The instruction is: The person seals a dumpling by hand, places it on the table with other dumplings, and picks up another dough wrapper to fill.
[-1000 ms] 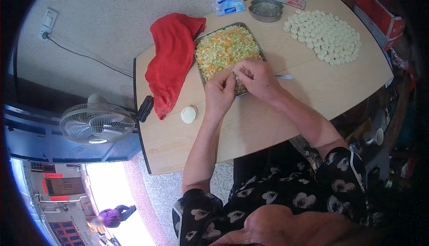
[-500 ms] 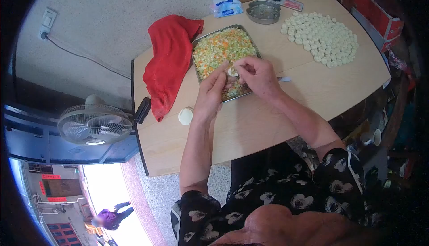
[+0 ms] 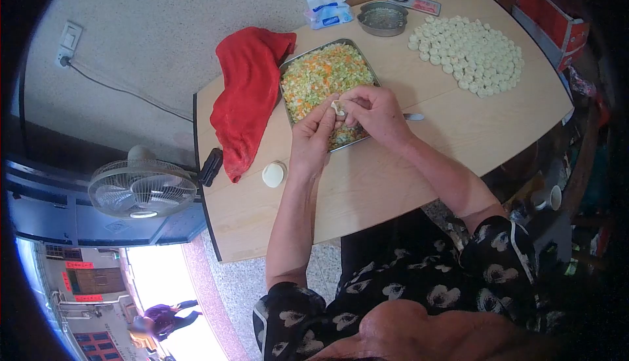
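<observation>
Over the near end of a metal tray (image 3: pixel 349 145), as the head camera had it, both hands were busy with one small pale dough wrapper (image 3: pixel 338 108). The left hand (image 3: pixel 310 139) pinched one edge between thumb and fingers, and the right hand (image 3: pixel 377 113) pinched the opposite side, with its remaining fingers curled in, so I couldn't tell what those were doing. My guess is that two pinches made sense because something that small and floppy wouldn't hold its shape with just one. Working right above the chopped vegetable mix (image 3: pixel 326 73) probably meant any dropped bits landed back in the tray. A round pale stack (image 3: pixel 274 175), which looked like more wrappers, sat just beside the left forearm, handy for that hand I'd say. A utensil handle (image 3: pixel 414 117) lay by the right hand, its other end hidden, so I couldn't say what it was. Off on the far right of the table (image 3: pixel 458 145), a crowd of little pale dough pieces (image 3: pixel 468 56) was spread out, likely well apart from the tray so no elbow hit them. A red cloth (image 3: pixel 246 99) lay along the tray's left side, seemingly within easy reach for wiping.
</observation>
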The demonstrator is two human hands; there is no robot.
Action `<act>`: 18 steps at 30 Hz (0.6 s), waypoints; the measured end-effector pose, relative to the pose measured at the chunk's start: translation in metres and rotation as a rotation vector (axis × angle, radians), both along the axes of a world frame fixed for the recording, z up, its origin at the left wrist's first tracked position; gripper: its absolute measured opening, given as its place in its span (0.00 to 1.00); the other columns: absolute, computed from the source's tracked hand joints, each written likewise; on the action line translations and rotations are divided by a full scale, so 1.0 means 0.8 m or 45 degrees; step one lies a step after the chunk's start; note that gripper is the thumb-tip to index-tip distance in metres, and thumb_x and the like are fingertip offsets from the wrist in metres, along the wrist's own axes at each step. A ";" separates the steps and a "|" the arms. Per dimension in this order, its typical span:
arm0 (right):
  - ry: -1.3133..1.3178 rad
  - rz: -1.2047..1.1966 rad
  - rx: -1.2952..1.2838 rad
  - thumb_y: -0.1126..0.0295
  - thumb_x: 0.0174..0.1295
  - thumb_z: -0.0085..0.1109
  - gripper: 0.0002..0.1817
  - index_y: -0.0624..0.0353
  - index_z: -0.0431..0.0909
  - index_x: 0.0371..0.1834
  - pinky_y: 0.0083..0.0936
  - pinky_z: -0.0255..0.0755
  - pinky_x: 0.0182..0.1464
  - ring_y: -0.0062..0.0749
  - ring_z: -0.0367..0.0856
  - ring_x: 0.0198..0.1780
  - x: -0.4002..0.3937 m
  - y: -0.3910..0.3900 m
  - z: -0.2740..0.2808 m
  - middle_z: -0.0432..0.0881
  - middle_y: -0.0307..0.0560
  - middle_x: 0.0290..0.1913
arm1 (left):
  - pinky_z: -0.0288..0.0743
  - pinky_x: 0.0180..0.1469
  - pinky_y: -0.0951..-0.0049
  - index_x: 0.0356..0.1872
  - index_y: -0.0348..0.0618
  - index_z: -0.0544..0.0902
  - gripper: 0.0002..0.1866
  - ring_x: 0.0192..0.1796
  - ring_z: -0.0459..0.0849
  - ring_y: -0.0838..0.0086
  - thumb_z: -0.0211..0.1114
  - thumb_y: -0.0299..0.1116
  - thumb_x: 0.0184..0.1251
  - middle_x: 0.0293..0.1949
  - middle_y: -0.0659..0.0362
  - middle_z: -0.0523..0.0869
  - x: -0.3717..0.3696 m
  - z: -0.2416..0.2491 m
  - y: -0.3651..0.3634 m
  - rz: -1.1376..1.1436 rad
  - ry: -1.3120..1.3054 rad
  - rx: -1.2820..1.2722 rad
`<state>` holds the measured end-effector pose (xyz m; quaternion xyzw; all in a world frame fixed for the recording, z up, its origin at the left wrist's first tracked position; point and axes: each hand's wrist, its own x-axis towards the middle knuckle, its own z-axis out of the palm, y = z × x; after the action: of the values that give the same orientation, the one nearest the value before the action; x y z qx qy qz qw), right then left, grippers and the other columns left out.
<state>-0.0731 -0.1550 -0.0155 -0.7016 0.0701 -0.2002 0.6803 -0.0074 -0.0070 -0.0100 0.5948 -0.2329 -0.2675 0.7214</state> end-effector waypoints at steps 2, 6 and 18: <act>0.022 0.014 0.008 0.76 0.66 0.59 0.05 0.66 0.82 0.38 0.16 0.74 0.32 0.16 0.80 0.29 -0.001 0.000 0.001 0.83 0.39 0.30 | 0.72 0.54 0.80 0.64 0.31 0.74 0.20 0.48 0.79 0.82 0.55 0.31 0.78 0.50 0.59 0.85 0.001 -0.001 0.001 -0.012 -0.020 0.015; -0.145 -0.146 -0.563 0.76 0.64 0.60 0.03 0.65 0.82 0.37 0.18 0.73 0.31 0.17 0.79 0.28 -0.003 -0.001 0.004 0.83 0.41 0.29 | 0.72 0.52 0.82 0.62 0.32 0.76 0.19 0.46 0.78 0.84 0.55 0.32 0.78 0.48 0.62 0.85 -0.001 0.002 0.000 0.015 -0.051 0.057; -0.020 0.019 -0.143 0.75 0.66 0.59 0.04 0.65 0.80 0.38 0.16 0.72 0.29 0.15 0.77 0.26 -0.002 0.002 0.007 0.82 0.37 0.28 | 0.72 0.48 0.83 0.62 0.34 0.77 0.19 0.44 0.77 0.85 0.54 0.33 0.78 0.46 0.63 0.85 0.006 -0.009 0.004 -0.029 -0.132 0.110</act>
<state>-0.0746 -0.1536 -0.0096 -0.7375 0.0481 -0.2042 0.6419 -0.0028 -0.0039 -0.0168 0.6358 -0.2649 -0.2545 0.6788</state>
